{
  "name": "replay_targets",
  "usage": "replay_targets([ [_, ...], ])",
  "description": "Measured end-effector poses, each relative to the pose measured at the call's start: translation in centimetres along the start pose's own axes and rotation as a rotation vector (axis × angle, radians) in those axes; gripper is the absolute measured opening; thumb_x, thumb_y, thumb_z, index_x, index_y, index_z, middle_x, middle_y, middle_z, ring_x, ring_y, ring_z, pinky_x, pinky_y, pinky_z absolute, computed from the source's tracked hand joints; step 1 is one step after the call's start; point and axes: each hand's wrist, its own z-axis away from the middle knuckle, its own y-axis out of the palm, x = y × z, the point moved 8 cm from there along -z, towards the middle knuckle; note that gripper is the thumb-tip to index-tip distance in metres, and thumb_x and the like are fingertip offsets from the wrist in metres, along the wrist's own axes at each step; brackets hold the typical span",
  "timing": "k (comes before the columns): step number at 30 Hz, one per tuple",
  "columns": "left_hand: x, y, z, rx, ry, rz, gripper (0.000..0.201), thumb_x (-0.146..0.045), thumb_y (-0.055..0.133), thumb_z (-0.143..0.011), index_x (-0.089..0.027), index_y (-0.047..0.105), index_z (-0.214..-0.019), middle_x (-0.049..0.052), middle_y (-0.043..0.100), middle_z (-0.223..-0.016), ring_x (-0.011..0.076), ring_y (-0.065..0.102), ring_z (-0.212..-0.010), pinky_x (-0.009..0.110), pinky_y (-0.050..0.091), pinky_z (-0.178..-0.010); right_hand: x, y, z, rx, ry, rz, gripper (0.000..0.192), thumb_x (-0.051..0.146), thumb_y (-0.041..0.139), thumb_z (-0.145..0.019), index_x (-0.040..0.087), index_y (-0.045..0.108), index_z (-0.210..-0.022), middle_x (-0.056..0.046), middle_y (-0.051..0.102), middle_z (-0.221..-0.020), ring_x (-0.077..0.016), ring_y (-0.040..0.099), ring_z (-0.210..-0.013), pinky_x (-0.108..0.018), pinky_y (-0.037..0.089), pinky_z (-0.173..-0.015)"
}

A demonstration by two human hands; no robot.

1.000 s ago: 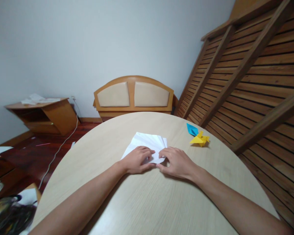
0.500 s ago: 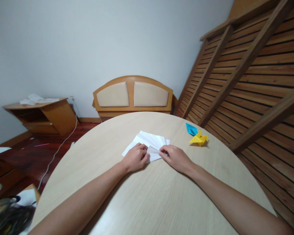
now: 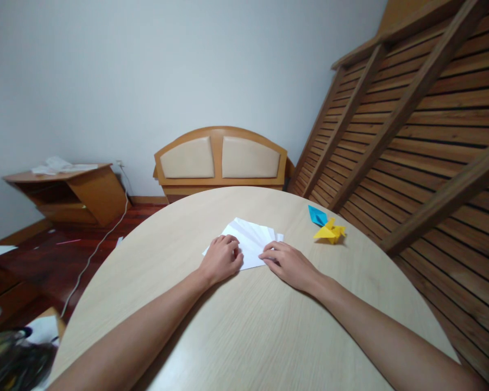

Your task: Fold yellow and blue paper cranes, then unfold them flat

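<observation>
A white sheet of paper (image 3: 250, 251) with creases fanning across it lies flat on the round table. On its left part rests my left hand (image 3: 220, 258), fingers curled and closed on the paper, thumb near the front edge. My right hand (image 3: 283, 260) is on the right part, its fingers bent over the sheet and closed against its edge. Both hands cover some of the paper, and their fingertips are partly hidden. A small white strip or corner (image 3: 280, 237) sticks out past the right fingers.
To the right on the table (image 3: 236, 336) are a yellow origami figure (image 3: 331, 232) and a blue folded paper (image 3: 318, 215), touching or nearly so. Beyond the table stand a headboard (image 3: 220, 130) and a slatted wooden frame (image 3: 415, 141). At left is a low cabinet (image 3: 98, 190).
The small raised flap between my hands now lies flat against the sheet. My left hand has shifted slightly left, and my right fingers have moved a little on the paper.
</observation>
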Motion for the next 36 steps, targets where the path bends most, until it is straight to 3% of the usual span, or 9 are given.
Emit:
replay_targets([
  [4,-1.0,-0.6,0.1,-0.04,0.074,-0.015,0.012,-0.022,0.055,-0.09,-0.017,0.065,-0.096,0.01,0.067,-0.104,0.0249,0.061,-0.098,0.041,0.046,-0.092,0.8,0.0,0.1,0.035,0.016,0.106,0.024,0.024,0.053,-0.096,0.024,0.074,-0.108,-0.006,0.068,-0.105,-0.0217,0.063,-0.097,-0.036,0.046,-0.086],
  [8,-3.4,0.1,0.5,0.064,0.257,0.019,0.018,-0.022,0.054,-0.091,-0.02,0.068,-0.102,0.008,0.07,-0.104,0.0242,0.061,-0.097,0.039,0.045,-0.091,1.6,-0.2,0.1,0.071,0.05,0.215,0.024,0.026,0.053,-0.097,0.021,0.074,-0.106,-0.008,0.068,-0.1,-0.0225,0.063,-0.093,-0.035,0.045,-0.081],
  [11,-4.0,0.4,0.6,0.107,0.293,0.029,0.022,-0.023,0.052,-0.093,-0.022,0.071,-0.104,0.006,0.071,-0.108,0.024,0.062,-0.099,0.04,0.044,-0.093,2.1,-0.3,0.0,0.098,0.029,0.241,0.024,0.027,0.053,-0.097,0.019,0.075,-0.098,-0.009,0.067,-0.093,-0.0228,0.062,-0.09,-0.035,0.045,-0.079],
  [16,-2.7,0.6,0.4,0.074,0.2,0.005,0.027,-0.026,0.049,-0.095,-0.023,0.071,-0.11,0.006,0.071,-0.119,0.0259,0.062,-0.107,0.045,0.043,-0.1,3.0,-0.3,0.4,0.121,-0.068,0.136,0.024,0.03,0.054,-0.097,0.019,0.075,-0.095,-0.009,0.068,-0.096,-0.022,0.061,-0.092,-0.035,0.046,-0.083],
  [20,-1.0,1.6,0.5,0.077,0.061,-0.044,0.037,-0.032,0.05,-0.096,-0.021,0.063,-0.128,0.01,0.058,-0.141,0.0312,0.05,-0.13,0.049,0.038,-0.109,3.7,0.0,0.7,0.142,-0.155,0.014,0.025,0.031,0.056,-0.095,0.019,0.073,-0.109,-0.01,0.068,-0.113,-0.0238,0.06,-0.108,-0.038,0.046,-0.097],
  [23,0.4,2.1,0.5,0.092,-0.038,-0.075,0.046,-0.039,0.049,-0.097,-0.018,0.055,-0.137,0.014,0.049,-0.148,0.0316,0.042,-0.138,0.049,0.036,-0.113,3.9,0.5,0.9,0.186,-0.178,-0.036,0.037,0.039,0.059,-0.094,0.02,0.067,-0.125,-0.011,0.063,-0.132,-0.0282,0.051,-0.128,-0.044,0.039,-0.109],
  [27,2.0,1.7,0.1,0.089,-0.115,-0.112,0.043,-0.041,0.049,-0.097,-0.02,0.057,-0.133,0.013,0.05,-0.147,0.0308,0.043,-0.138,0.047,0.036,-0.114,3.4,1.3,1.3,0.286,-0.125,-0.083,0.058,0.053,0.058,-0.091,0.022,0.055,-0.141,-0.012,0.045,-0.152,-0.0317,0.038,-0.141,-0.047,0.03,-0.117],
  [32,4.5,0.4,0.0,0.001,-0.28,-0.143,0.038,-0.038,0.053,-0.096,-0.017,0.061,-0.127,0.015,0.053,-0.143,0.0331,0.048,-0.132,0.049,0.04,-0.11,3.2,1.5,1.5,0.347,-0.082,-0.12,0.064,0.059,0.058,-0.09,0.028,0.05,-0.145,-0.008,0.037,-0.158,-0.0326,0.029,-0.146,-0.05,0.023,-0.12],
  [36,3.6,-0.1,0.1,-0.095,-0.219,-0.09,0.04,-0.034,0.06,-0.091,-0.016,0.058,-0.127,0.016,0.053,-0.142,0.0323,0.05,-0.129,0.048,0.041,-0.108,3.1,1.8,1.6,0.362,-0.062,-0.132,0.07,0.063,0.057,-0.089,0.029,0.043,-0.149,-0.007,0.03,-0.161,-0.0328,0.023,-0.149,-0.051,0.02,-0.121],
])
